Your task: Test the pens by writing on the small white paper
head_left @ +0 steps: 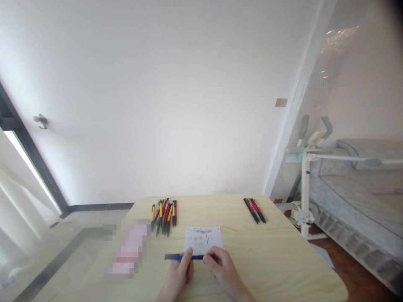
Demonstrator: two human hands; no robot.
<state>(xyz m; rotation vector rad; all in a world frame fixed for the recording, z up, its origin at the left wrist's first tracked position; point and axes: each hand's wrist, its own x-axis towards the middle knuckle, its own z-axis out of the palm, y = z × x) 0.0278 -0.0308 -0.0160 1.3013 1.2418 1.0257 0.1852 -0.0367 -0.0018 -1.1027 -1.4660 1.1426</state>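
My left hand (180,272) and my right hand (220,264) both pinch a blue and black pen (182,256), held level just above the near part of the light wooden table (283,251). The pen lies across the front edge of a small white paper (203,239) with red scribbles on it. A pile of several yellow, red and black pens (164,214) lies at the far left of the table. A smaller bunch of red and black pens (254,209) lies at the far right.
A blurred pink patch (129,251) sits on the table's left side. A white wall stands behind the table. To the right are a white lamp stand (304,197) and a grey bed (365,188). A dark window frame (28,151) runs down the left.
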